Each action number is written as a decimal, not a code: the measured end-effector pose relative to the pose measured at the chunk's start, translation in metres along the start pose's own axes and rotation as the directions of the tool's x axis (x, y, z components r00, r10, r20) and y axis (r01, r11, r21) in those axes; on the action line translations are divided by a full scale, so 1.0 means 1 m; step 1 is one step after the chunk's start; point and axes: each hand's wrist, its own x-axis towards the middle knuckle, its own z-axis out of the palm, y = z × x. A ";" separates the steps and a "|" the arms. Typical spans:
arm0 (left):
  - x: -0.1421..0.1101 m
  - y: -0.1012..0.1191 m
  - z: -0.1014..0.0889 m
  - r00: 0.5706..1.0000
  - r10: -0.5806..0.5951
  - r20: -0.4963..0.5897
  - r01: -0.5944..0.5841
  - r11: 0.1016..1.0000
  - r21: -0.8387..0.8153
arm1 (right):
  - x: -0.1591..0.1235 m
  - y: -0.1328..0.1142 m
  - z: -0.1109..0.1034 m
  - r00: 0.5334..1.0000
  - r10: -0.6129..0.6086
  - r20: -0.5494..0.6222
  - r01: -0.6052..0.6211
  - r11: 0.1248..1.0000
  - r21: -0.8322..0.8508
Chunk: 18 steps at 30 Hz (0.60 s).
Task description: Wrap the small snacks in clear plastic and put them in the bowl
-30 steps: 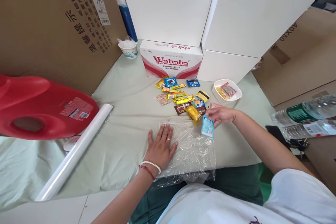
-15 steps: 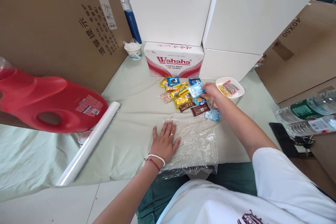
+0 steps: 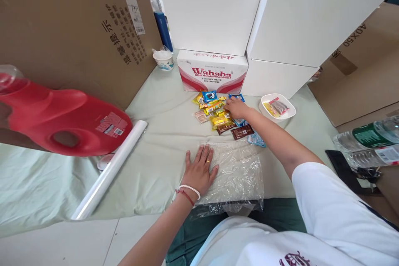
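Note:
My left hand (image 3: pixel 201 171) lies flat on a clear plastic bag (image 3: pixel 237 170), fingers spread. The bag is spread at the table's front edge, part hanging over. My right hand (image 3: pixel 237 109) is over the right side of a snack pile, its fingers bent down and together; whatever is under the fingertips is hidden. Around it lie yellow snack packets (image 3: pixel 221 121), a dark blue packet (image 3: pixel 209 96), a brown packet (image 3: pixel 242 132) and a pinkish packet (image 3: pixel 202 116). A light blue packet (image 3: pixel 256 139) rests below my right wrist, near the bag's upper edge.
A white bowl (image 3: pixel 289 114) with packets stands right of the pile, a Wahaba-style red-and-white carton (image 3: pixel 212 75) behind. Leftward are a red jug (image 3: pixel 75 112), a white film roll (image 3: pixel 110 170) and a paper cup (image 3: pixel 163 61). Bottles (image 3: pixel 368 136) and a phone (image 3: pixel 341 168) lie right.
My right hand went from near the bag with a light blue packet up to the pile, carried a light blue packet over it, then lowered into it. My left hand stayed on the bag.

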 end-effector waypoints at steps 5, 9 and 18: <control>0.000 -0.001 0.001 1.000 -0.002 -0.018 0.002 1.000 -0.011 | -0.016 0.026 -0.010 0.995 0.100 0.007 -0.100 0.993 -0.059; 0.000 -0.001 0.002 1.000 0.003 -0.022 -0.003 1.000 -0.022 | -0.010 0.035 -0.022 0.972 0.212 -0.099 -0.206 0.976 0.071; 0.001 -0.002 0.001 1.000 0.016 -0.022 -0.015 1.000 0.027 | 0.025 -0.026 -0.006 0.996 0.007 -0.085 0.001 0.996 0.094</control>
